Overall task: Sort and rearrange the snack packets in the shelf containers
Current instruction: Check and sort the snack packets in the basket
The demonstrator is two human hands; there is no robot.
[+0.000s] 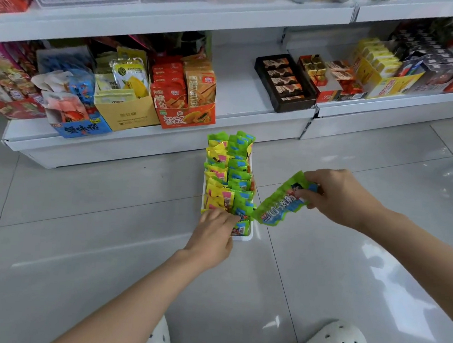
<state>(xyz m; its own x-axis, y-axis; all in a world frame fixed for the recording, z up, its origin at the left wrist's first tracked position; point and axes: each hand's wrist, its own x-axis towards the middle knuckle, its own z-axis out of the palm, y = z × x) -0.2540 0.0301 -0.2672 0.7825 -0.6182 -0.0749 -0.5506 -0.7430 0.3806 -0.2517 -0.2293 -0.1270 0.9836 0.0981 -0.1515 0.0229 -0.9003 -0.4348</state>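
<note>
Hands busy: right hand [336, 197] pinches a light, crinkly green packet [279, 202] by its top edge beside the tray [247, 237] on the floor, left hand [215, 232] fingers parting the rows.

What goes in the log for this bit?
right hand: holds green packet | left hand: fingers in tray packets | tray: on floor

A narrow white plastic tray [249, 236] of upright snack packets [229, 171] sits on the tiled floor [82, 228] before the white bottom shelf [241, 92].
</note>
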